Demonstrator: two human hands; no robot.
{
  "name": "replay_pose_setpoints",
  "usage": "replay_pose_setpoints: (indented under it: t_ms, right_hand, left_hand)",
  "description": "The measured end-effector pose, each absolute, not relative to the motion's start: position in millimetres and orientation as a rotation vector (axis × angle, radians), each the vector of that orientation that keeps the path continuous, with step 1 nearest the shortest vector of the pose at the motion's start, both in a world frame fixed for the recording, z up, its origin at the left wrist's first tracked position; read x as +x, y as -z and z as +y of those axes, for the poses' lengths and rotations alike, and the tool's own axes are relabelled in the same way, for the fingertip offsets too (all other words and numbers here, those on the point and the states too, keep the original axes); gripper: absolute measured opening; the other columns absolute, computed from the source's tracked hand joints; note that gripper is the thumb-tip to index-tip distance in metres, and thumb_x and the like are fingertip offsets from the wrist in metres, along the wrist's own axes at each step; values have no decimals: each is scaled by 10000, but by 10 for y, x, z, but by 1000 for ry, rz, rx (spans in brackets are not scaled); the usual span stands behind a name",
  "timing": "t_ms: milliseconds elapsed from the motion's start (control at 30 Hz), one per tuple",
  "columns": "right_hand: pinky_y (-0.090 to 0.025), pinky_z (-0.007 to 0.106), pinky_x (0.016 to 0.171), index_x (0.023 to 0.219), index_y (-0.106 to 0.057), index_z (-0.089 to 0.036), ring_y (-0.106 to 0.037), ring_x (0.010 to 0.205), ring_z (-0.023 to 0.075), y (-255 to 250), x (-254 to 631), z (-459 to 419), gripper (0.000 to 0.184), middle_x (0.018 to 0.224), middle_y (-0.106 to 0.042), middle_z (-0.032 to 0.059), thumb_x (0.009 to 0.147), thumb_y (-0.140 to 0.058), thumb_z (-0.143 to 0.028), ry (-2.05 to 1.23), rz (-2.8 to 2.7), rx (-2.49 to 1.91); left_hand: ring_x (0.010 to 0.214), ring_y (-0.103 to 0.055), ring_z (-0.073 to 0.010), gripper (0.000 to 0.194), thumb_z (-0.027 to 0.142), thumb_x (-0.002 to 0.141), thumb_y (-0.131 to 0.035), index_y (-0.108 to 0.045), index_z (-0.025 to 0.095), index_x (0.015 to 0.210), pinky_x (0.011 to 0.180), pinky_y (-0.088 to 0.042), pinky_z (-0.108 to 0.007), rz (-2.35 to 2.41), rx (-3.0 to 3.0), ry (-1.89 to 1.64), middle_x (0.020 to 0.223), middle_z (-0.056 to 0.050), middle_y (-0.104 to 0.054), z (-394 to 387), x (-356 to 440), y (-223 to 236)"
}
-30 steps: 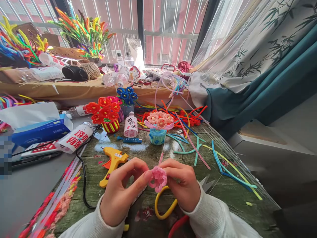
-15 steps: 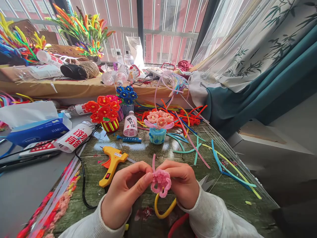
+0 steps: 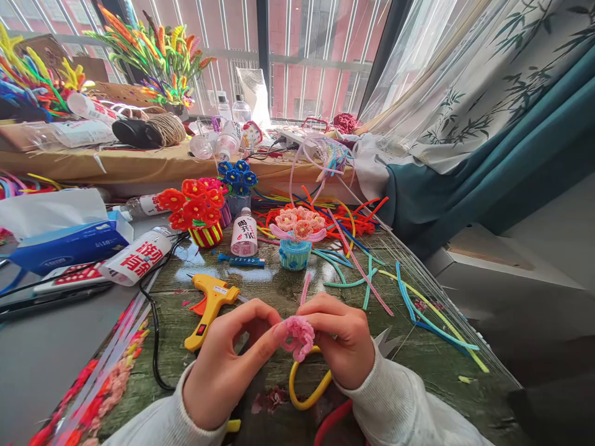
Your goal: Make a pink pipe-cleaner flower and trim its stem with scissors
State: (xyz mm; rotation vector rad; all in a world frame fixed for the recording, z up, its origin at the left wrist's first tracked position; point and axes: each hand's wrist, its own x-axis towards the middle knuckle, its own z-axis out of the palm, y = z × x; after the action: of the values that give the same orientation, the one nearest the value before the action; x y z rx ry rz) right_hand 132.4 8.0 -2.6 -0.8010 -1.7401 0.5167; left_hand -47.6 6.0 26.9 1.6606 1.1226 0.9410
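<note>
Between my two hands, low in the middle of the head view, is a pink pipe-cleaner flower [image 3: 298, 339] with looped petals. Its pink stem end [image 3: 305, 288] sticks up behind. My left hand [image 3: 242, 353] pinches the flower's left edge between thumb and forefinger. On the other side, my right hand [image 3: 341, 337] grips it with bent fingers, whose tips are partly hidden. A yellow pipe-cleaner loop [image 3: 307, 406] lies just below the flower. The blades of a pair of scissors [image 3: 387, 342] show beside my right wrist.
A yellow glue gun [image 3: 211, 310] lies left of my hands. Beyond stand a turquoise pot [image 3: 295, 255] of pink flowers, a striped pot [image 3: 207, 236] of red flowers and a plastic bottle [image 3: 244, 232]. Loose pipe cleaners [image 3: 432, 303] are scattered right; a tissue box [image 3: 74, 244] sits left.
The pink flower has turned and tilted between my fingers, and its stem end now points up further right. My left hand has shifted slightly left.
</note>
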Motion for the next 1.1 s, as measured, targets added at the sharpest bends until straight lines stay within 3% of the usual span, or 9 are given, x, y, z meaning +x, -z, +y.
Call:
replay_pose_setpoints:
  t_ms: [333, 1100]
  right_hand:
    - [-490, 285, 588, 837, -751, -208, -597, 648, 167, 53, 1323, 88, 259, 729, -708, 62, 921, -507, -186, -447, -1775, -799]
    - [-480, 286, 589, 823, -739, -188, -585, 652, 165, 87, 1308, 99, 227, 733, -703, 63, 900, -529, -151, -434, -1796, -793]
  left_hand:
    - [538, -475, -108, 212, 369, 807, -647, -658, 172, 731, 471, -387, -195, 1148, 1699, -1016, 607, 3, -587, 70, -474, -175]
    - [571, -450, -113, 261, 413, 868, -562, -592, 191, 733, 514, -351, -214, 1145, 1692, -942, 634, 22, -528, 34, -476, -136]
